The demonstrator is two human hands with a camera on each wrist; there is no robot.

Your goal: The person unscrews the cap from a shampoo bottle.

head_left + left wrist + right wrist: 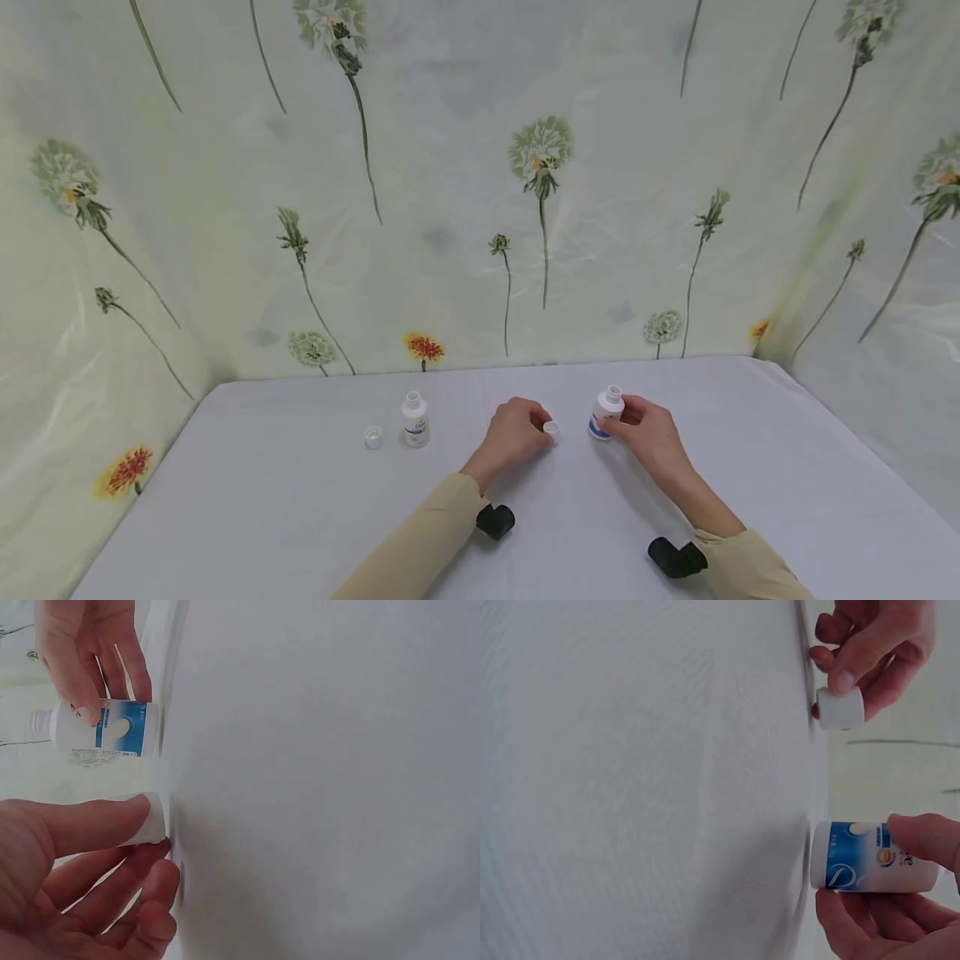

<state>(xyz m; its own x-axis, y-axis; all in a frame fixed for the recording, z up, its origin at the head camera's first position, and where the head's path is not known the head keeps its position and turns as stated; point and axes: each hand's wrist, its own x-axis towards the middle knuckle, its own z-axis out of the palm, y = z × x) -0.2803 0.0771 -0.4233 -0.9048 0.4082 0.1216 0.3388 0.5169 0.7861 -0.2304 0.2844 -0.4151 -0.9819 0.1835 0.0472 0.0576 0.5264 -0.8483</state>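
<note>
Between thumb and fingers, my left hand pinches a small white bottle cap at the table surface; the left wrist view shows the cap under the thumb. To its right, my right hand grips a white pill bottle with a blue label. That bottle has no cap on, and its bare neck shows in the left wrist view. In the right wrist view the bottle stands upright, its base at or just above the table. A gap separates cap and bottle.
Left of my hands a second white bottle stands uncapped, with another white cap lying beside it. A white cloth covers the table. Behind it hangs a flower-printed curtain.
</note>
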